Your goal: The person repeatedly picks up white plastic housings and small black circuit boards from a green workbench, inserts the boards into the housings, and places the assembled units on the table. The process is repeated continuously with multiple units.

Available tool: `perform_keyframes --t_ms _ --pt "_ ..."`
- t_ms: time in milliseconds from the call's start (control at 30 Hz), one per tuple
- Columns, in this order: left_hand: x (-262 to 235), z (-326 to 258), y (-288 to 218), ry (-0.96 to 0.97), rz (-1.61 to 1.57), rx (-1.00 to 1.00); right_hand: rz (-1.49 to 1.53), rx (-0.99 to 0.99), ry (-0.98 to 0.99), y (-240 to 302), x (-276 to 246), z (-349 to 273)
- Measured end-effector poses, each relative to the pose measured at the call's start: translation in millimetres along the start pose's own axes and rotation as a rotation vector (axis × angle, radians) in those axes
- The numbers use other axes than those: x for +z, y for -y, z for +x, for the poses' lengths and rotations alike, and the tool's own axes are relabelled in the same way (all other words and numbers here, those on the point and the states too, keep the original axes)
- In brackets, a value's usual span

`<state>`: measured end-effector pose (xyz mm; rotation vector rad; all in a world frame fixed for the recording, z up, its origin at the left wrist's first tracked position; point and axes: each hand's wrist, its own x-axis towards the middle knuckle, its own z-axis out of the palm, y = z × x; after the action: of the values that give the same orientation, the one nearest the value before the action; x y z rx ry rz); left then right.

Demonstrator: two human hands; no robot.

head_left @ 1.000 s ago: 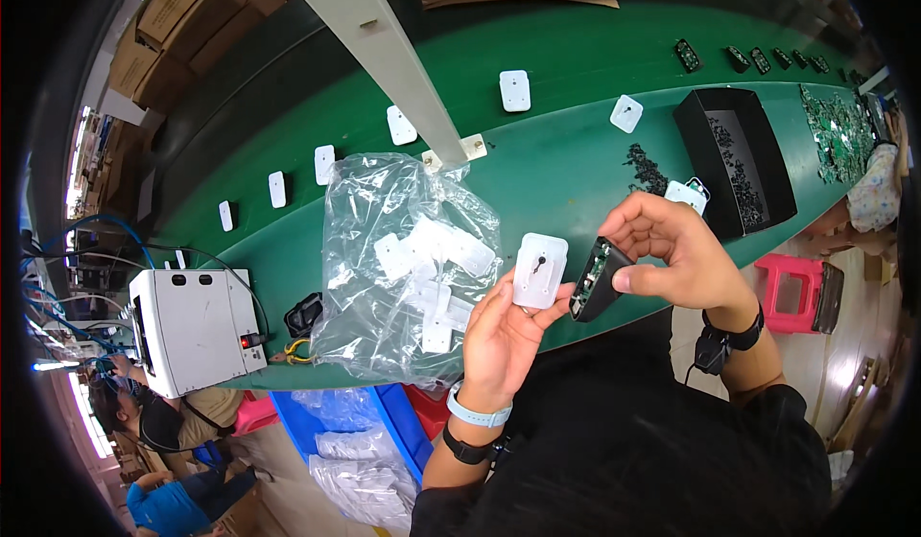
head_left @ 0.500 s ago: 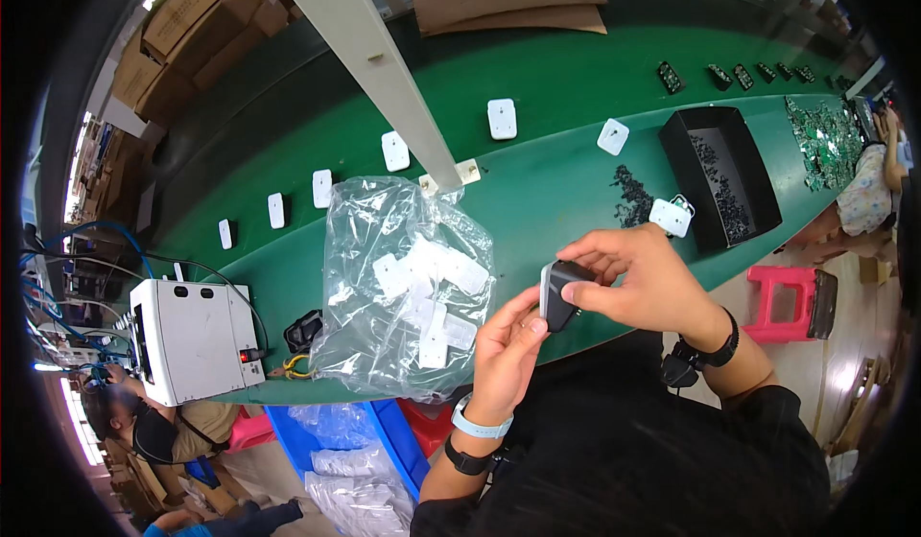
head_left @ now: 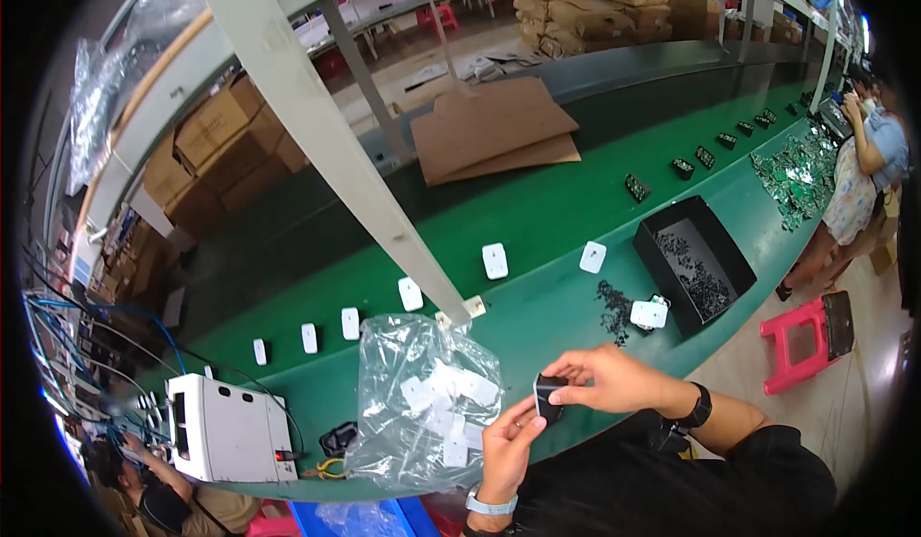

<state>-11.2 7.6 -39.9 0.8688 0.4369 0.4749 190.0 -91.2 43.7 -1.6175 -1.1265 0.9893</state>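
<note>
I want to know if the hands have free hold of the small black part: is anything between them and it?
Nothing visible: the left hand and right hand both pinch the small black part directly, beside the clear plastic bag.

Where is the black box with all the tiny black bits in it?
In the head view the black box sits on the green belt to the person's right, beyond the right hand, beside a white plug piece.
</note>
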Motion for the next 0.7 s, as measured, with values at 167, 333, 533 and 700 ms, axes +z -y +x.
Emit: perform_keyframes --t_ms 167,333,533,700 --pt "9 6 -2 0.069 0.173 0.098 0.127 -0.06 -0.105 -25 7 -15" --pt "22 6 -17 0.071 0.294 0.031 0.089 -0.064 -0.137 -31 9 -28" --pt "17 7 -15 0.008 0.35 -0.075 -0.044 -0.036 -0.123 -28 9 -38" --pt "21 6 -12 0.063 0.373 -0.048 -0.076 -0.04 -0.121 -32 11 -46"
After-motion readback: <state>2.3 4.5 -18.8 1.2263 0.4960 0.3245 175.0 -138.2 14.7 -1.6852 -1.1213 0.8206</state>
